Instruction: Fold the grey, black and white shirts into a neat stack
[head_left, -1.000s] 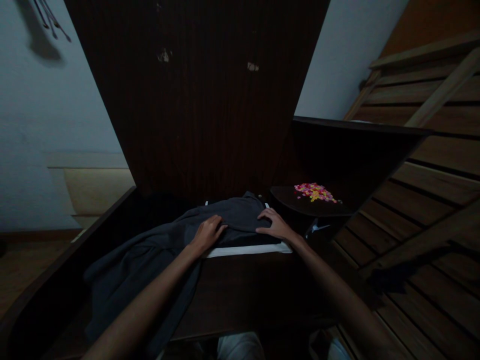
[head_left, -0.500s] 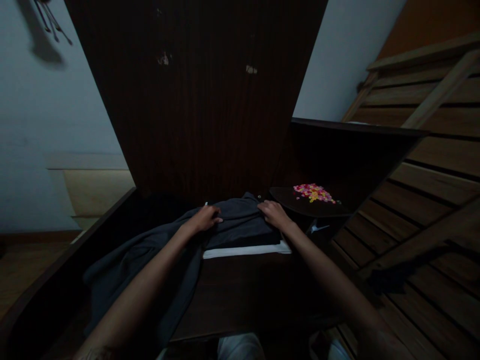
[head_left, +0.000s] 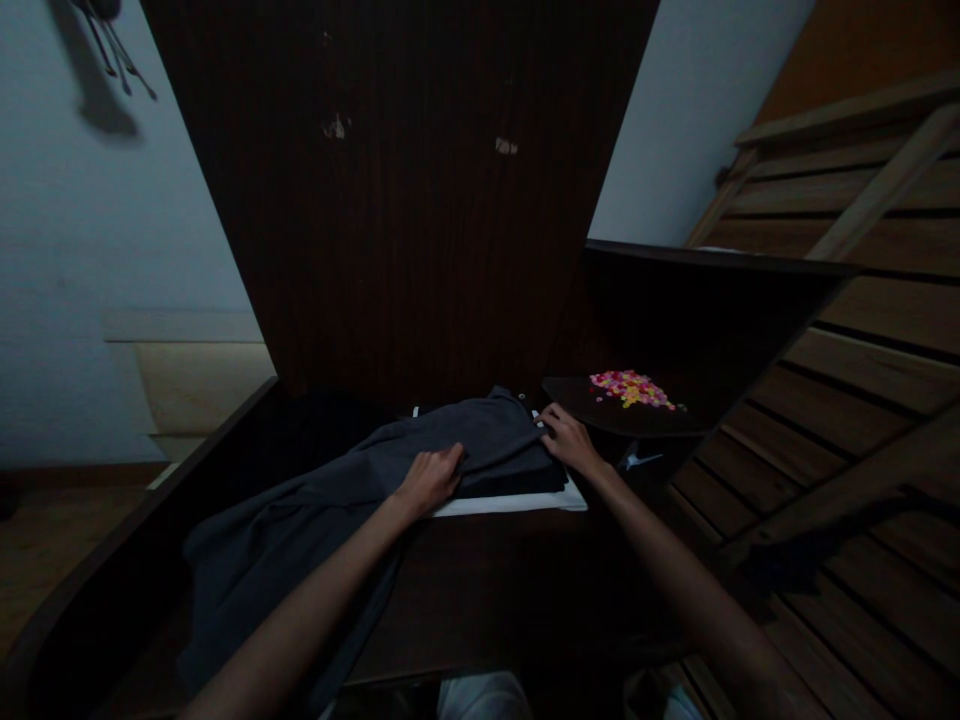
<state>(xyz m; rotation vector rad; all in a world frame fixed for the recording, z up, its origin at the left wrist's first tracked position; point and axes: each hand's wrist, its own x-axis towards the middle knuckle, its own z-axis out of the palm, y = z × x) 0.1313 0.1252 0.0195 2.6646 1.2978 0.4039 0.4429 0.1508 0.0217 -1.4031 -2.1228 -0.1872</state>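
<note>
A dark grey garment (head_left: 352, 490) lies across a dark wooden desk (head_left: 480, 590), its long left part hanging toward me over the front edge. Its kind I cannot make out. Beneath its right part rests a flat white sheet or board (head_left: 510, 503), showing mostly along the near edge. My left hand (head_left: 431, 480) is closed on the cloth near its front edge, fingers curled. At the right end, my right hand (head_left: 568, 437) pinches the garment's edge, with a bit of white by the fingertips.
Several small pink, red and yellow pieces (head_left: 631, 389) lie on a rounded dark shelf (head_left: 570, 395) at the right. A tall dark panel (head_left: 405, 220) stands behind the desk. Wooden slats (head_left: 862, 380) fill the right side. A raised side edge (head_left: 150, 510) bounds the left.
My left hand has moved right and nearer to me along the cloth, and its fingers have curled in. My right hand has shifted slightly right at the garment's end.
</note>
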